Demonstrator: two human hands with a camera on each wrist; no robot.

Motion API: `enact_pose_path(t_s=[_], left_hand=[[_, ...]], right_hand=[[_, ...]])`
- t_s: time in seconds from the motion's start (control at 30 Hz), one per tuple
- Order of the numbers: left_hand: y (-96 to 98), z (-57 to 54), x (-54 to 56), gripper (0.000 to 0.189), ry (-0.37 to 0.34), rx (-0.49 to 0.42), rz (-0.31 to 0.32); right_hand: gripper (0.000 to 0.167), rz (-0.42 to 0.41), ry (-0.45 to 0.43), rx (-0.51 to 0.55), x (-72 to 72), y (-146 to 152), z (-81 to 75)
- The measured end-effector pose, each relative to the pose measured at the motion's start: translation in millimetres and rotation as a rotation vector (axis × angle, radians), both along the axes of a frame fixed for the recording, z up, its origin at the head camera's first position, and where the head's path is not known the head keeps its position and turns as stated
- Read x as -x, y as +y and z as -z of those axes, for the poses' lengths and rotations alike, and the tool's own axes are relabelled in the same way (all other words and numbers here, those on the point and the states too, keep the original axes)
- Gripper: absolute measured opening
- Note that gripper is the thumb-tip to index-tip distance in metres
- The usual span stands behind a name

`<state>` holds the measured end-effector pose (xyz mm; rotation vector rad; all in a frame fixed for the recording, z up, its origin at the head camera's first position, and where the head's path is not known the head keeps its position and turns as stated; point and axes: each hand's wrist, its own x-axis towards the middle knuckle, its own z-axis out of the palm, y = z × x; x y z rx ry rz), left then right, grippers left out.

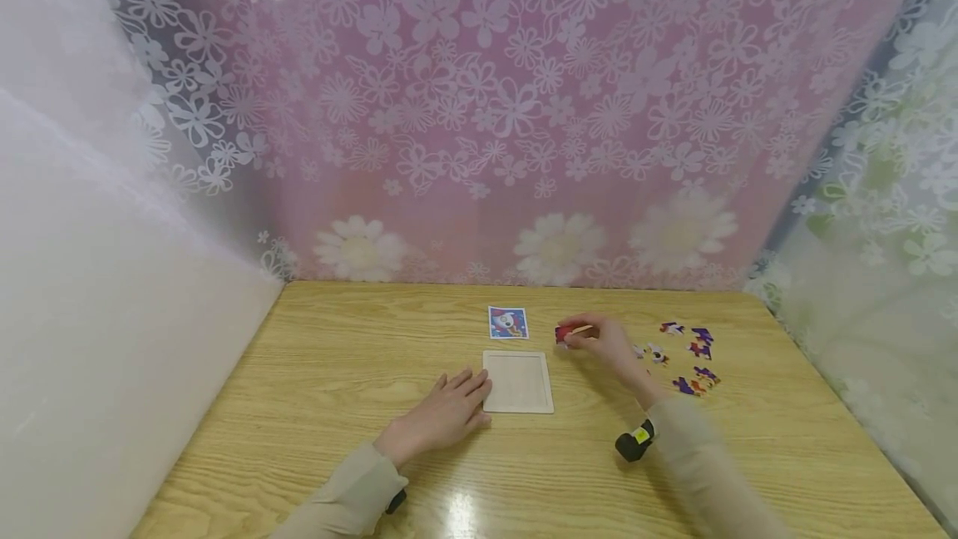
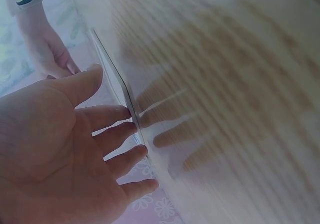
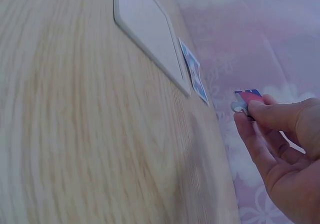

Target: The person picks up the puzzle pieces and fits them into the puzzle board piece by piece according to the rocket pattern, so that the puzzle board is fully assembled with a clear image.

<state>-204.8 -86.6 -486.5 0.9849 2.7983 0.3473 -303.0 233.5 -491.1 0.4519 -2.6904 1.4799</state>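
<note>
Between thumb and fingers, my right hand [image 1: 604,345] pinches a red, blue and white jigsaw piece [image 3: 246,100] above the table, right of a pale square puzzle tray [image 1: 518,382]. The tray lies flat, its recess bare. My left hand [image 1: 447,412] has its fingers extended, with fingertips touching the tray's left edge; the left wrist view also shows those fingers [image 2: 114,136] at the rim. A small picture card [image 1: 508,323] with a white cartoon dog on blue lies just behind the tray.
Several loose jigsaw pieces [image 1: 701,348] in purple, white and orange are scattered on the right of the wooden table [image 1: 344,356]. A pink floral curtain [image 1: 479,106] hangs along the table's back edge. A white wall [image 1: 97,273] stands at the left.
</note>
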Motion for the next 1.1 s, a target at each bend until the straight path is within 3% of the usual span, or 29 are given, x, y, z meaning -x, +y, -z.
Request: enact_pose_path(t_s=[0.43, 0.63, 0.83, 1.1], left_hand=[[1.0, -3.1, -1.1, 0.058, 0.000, 0.016, -0.003], [1.0, -2.6, -0.7, 0.059, -0.001, 0.023, -0.007], [-0.7, -0.5, 0.5, 0.059, -0.008, 0.010, -0.022], [-2.0, -6.8, -4.9, 0.059, -0.024, 0.011, -0.021]], right_hand=[[0.023, -0.013, -0.101, 0.003, -5.0, -51, 7.3], [0.024, -0.058, -0.152, 0.052, -7.6, -76, 8.1], [0.026, -0.094, -0.088, -0.024, -8.0, -93, 12.3], [0.023, -0.081, -0.055, -0.142, -8.5, -108, 16.1]])
